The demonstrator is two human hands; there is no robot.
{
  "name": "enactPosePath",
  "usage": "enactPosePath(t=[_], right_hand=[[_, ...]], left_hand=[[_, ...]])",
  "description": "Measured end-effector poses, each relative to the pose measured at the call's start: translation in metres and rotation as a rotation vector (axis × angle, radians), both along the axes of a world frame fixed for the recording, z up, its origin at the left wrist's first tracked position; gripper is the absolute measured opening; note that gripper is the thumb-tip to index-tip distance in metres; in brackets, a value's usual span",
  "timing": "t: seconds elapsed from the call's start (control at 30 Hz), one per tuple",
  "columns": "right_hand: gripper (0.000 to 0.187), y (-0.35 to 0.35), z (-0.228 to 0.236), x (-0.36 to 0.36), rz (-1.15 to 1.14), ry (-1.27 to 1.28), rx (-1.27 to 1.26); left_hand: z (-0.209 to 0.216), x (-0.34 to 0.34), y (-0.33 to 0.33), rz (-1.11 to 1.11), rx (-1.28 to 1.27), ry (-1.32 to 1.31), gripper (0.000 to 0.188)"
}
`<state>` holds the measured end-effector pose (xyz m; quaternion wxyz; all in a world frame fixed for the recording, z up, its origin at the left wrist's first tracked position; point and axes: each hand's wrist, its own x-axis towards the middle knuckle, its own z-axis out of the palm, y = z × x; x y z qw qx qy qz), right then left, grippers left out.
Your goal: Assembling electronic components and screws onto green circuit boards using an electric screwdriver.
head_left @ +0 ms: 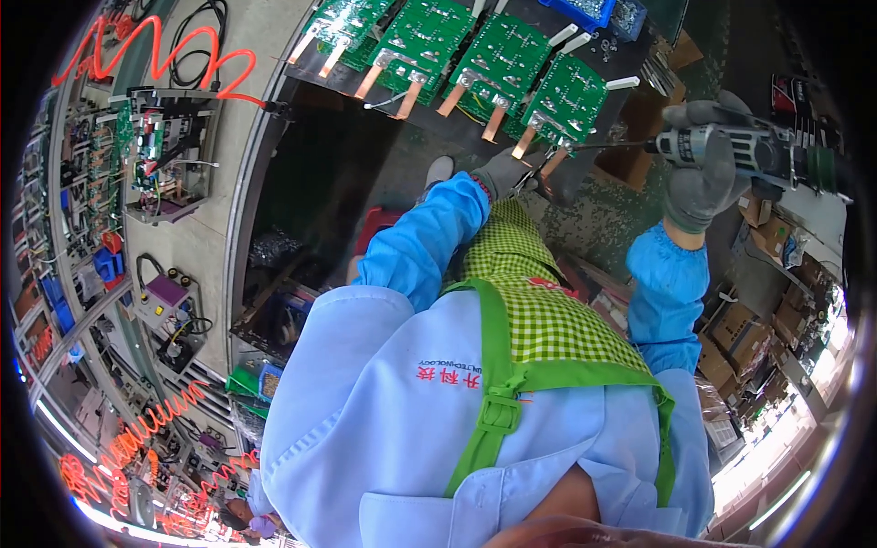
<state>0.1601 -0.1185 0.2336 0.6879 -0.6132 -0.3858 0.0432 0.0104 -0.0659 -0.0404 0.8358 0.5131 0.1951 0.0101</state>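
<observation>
While green circuit boards (498,59) line the dark workbench (347,137), the right hand's (699,178) grip clamps an electric screwdriver (731,146).

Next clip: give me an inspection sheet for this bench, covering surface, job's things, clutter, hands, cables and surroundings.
Surface: dark bench, boards laid along its far edge.
Job's things: row of green circuit boards with copper tabs; grey electric screwdriver, its bit at the rightmost board.
Clutter: blue bins of small parts beyond the boards.
Hands: left hand, gloved, at the rightmost board's copper tab; right hand, gloved, gripping the screwdriver.
Cables: orange coiled hose and black cable loops far left.
Surroundings: shelves of assembled units on the left; cardboard boxes on the right.
</observation>
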Motion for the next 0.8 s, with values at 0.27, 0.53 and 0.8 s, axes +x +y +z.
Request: enactPosePath(t=[0.27, 0.53, 0.8], right_hand=[[0.046, -0.010, -0.011, 0.007, 0.223, 0.066, 0.027], [0.046, -0.013, -0.010, 0.015, 0.208, 0.007, -0.033], [0.044, -0.014, -0.014, 0.014, 0.289, 0.045, 0.050]], left_hand=[[0.014, 0.024, -0.025, 0.159, -0.551, 0.003, 0.031], [0.028, 0.020, -0.032, 0.279, -0.778, -0.011, 0.033], [0.033, 0.030, -0.049, 0.412, -0.746, -0.052, 0.029]])
